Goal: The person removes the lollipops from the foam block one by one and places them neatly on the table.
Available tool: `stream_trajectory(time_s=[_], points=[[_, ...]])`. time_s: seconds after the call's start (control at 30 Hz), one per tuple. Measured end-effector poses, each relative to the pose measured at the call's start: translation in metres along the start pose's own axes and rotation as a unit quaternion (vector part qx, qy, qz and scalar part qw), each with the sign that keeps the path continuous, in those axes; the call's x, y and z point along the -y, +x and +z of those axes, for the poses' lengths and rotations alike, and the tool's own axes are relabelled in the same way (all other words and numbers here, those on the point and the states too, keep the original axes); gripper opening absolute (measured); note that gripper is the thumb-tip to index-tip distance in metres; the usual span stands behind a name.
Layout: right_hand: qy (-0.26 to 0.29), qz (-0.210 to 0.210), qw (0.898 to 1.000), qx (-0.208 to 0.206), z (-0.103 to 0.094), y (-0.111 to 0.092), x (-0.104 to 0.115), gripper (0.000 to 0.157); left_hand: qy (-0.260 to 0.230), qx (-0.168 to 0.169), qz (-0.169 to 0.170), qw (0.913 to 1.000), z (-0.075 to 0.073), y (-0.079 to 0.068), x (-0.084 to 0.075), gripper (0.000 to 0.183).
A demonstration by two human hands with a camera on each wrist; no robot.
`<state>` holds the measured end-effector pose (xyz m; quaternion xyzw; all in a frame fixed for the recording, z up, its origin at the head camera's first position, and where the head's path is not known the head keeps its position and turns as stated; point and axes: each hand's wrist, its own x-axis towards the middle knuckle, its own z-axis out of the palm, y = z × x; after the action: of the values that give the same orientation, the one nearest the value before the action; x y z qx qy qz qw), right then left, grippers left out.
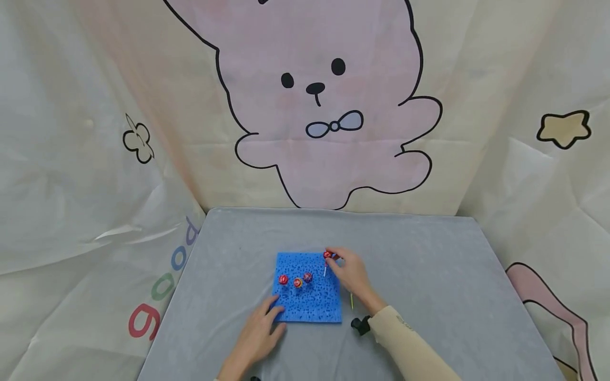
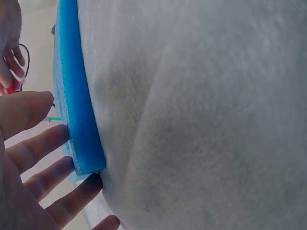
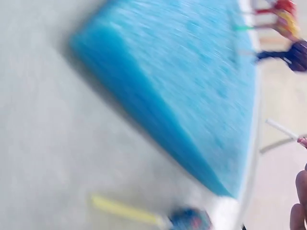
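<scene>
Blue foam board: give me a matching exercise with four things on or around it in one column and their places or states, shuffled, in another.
1. Left hand
2. Right hand
3. Yellow-stick lollipop
4. Group of three lollipops

A. Lying on the table
B. Standing in the blue foam board
C. At the board's left edge
D. Pinching a red lollipop

Pairs: 1-C, 2-D, 3-A, 4-B

five lollipops (image 1: pixel 297 282); one blue foam block (image 1: pixel 310 307); two hands (image 1: pixel 257 332); one table (image 1: pixel 419 259)
</scene>
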<state>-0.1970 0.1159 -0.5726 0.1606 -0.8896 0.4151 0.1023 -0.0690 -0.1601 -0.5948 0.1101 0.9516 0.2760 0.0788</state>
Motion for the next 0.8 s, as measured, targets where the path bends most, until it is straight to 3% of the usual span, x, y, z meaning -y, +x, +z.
stream_trajectory(time_s=[0.23, 0.37, 0.57, 0.8], points=[[-0.010, 0.036, 0.999, -0.039, -0.045, -0.014, -0.012, 0.026, -0.005, -0.027, 0.017, 0.9995, 0.003, 0.000, 0.002, 0.036], [-0.039, 0.057, 0.997, -0.035, -0.058, -0.032, -0.026, 0.026, 0.000, -0.032, 0.019, 0.9993, 0.003, 0.000, 0.003, 0.036], [-0.070, 0.101, 0.992, -0.012, -0.061, -0.050, -0.046, 0.023, 0.002, -0.031, 0.018, 0.9994, 0.000, 0.000, 0.001, 0.036], [-0.077, 0.156, 0.984, 0.035, -0.052, -0.052, -0.061, 0.012, 0.007, -0.020, 0.024, 0.9995, 0.000, 0.000, 0.000, 0.038]])
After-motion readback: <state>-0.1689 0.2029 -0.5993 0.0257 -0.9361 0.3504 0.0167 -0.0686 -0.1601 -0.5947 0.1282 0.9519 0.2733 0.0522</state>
